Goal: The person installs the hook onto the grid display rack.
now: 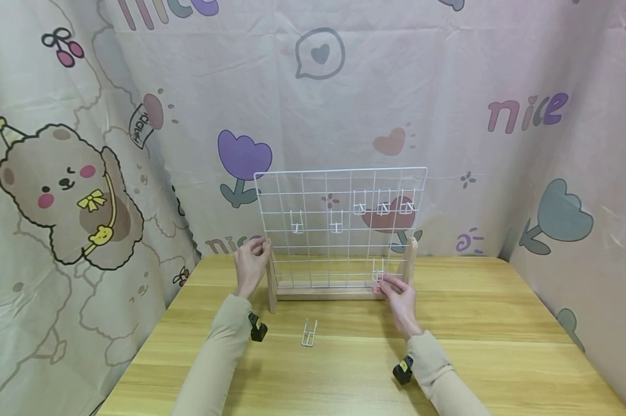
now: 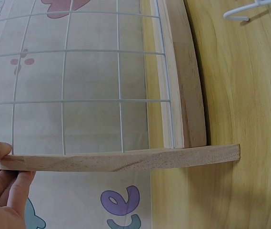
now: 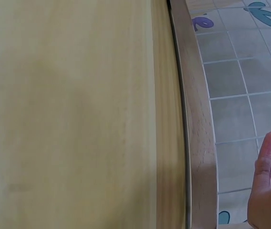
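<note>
A white wire grid panel (image 1: 340, 170) stands upright in a wooden stand (image 1: 333, 294). My left hand (image 1: 251, 266) grips the top of the stand's left post (image 1: 272, 289), and the left wrist view shows thumb and fingers (image 2: 18, 193) on either side of that wood. Low on the panel's right side, my right hand (image 1: 400, 299) pinches a white wire hook (image 1: 378, 269). In the right wrist view this hook is mostly hidden by the fingers (image 3: 267, 150). Several similar hooks hang higher up, among them one on the left (image 1: 297, 223) and one at the upper right (image 1: 407, 204).
One loose white wire hook (image 1: 309, 335) lies on the wood-grain table (image 1: 344, 370) in front of the stand. The stand's right post (image 1: 411, 260) rises beyond my right hand. Behind everything hangs a printed curtain (image 1: 448, 69).
</note>
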`<state>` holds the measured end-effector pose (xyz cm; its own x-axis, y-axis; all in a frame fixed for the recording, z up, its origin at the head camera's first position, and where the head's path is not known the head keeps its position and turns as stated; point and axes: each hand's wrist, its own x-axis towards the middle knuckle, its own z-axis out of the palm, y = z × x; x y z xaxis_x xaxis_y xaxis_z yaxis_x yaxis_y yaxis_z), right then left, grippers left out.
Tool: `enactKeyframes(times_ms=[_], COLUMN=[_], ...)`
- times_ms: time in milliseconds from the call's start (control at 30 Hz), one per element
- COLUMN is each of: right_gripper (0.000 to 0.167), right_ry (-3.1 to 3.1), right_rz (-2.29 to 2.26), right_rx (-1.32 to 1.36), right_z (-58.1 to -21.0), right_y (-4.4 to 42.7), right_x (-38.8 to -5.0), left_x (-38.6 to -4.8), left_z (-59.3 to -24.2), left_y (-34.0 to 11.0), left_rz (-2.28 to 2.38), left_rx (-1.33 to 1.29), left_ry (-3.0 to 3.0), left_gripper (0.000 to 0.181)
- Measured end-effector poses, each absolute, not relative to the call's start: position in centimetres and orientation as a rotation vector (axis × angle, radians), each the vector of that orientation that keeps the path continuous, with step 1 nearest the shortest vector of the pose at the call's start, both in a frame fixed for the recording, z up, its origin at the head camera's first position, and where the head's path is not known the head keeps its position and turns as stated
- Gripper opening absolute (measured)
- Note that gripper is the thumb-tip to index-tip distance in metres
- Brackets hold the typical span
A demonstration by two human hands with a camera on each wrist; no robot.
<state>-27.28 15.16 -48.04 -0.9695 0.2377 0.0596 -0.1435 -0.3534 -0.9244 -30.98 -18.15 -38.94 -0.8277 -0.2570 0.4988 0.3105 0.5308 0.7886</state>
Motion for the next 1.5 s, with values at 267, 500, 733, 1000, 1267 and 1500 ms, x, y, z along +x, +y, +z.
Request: enactKeyframes(times_ms=[267,500,733,1000,1267,1500], right_gripper=[0.044,0.041,0.038,0.038,0.032,0.036], right_ry=[-1.668,-1.687,-2.052,-2.498,-2.59,-2.623], right_rz=[2.384,2.352,2.367,2.149,2.107,2.023], right_rx=[-0.137,-0.144,0.118,0.688,0.868,0.922], right_z=[-48.4,-48.5,-48.5,-48.5,-48.5,-48.7], right_y=[15.2,14.8,13.3,9.8,6.5,5.1], right_x=[-27.1,-26.9,-26.0,-24.8,-24.6,-24.8], left_x=[-30.9,-31.0,-31.0,-30.8,-30.6,-30.7], left_z=[-38.9,-38.9,-39.1,-38.9,-38.9,-38.9], left_y=[-18.2,-18.3,-18.3,-18.2,-18.2,-18.1], left_rz=[-1.274,-1.267,-1.277,-1.31,-1.317,-1.336], left_rx=[-0.038,-0.042,-0.054,-0.049,-0.033,-0.029], left_ry=[-2.204,-2.208,-2.203,-2.214,-2.226,-2.222], left_gripper=[0.029,0.03,0.029,0.031,0.032,0.031])
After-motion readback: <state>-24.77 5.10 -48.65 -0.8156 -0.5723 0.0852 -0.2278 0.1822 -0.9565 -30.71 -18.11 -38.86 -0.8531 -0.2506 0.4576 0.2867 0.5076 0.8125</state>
